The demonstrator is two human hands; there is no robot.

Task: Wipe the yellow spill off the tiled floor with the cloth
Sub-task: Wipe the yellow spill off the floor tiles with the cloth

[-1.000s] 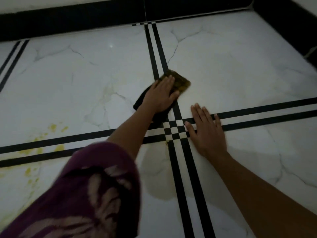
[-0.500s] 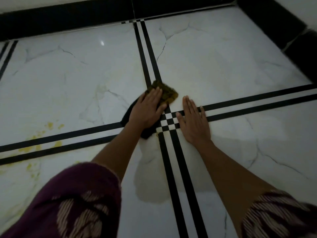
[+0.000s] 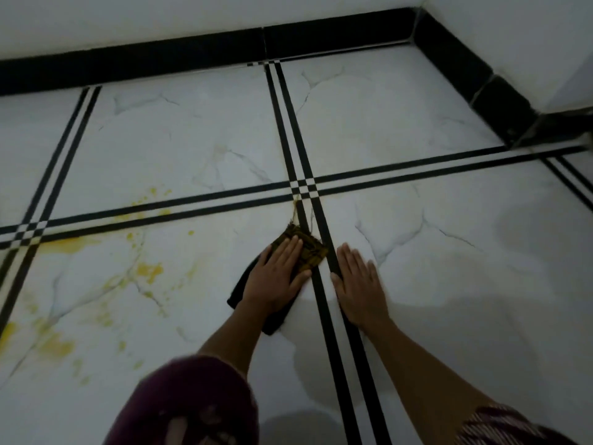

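Cloth (image 3: pixel 306 252) lay pinned flat under the left hand (image 3: pixel 278 277), fingers (image 3: pixel 290 252) spread, just left of the black stripes; the right hand (image 3: pixel 359 284) pressed open-palmed on bare floor (image 3: pixel 449 268) beside it. Yellow spill (image 3: pixel 149 271) stained tiles farther left.

Left hand (image 3: pixel 278 277) flat on cloth (image 3: pixel 305 252), right hand (image 3: pixel 359 284) on tiled floor (image 3: pixel 192 149), yellow spill (image 3: pixel 147 271) leftward.

One head-worn camera looks steeply down, close above the tiled floor (image 3: pixel 179 149)
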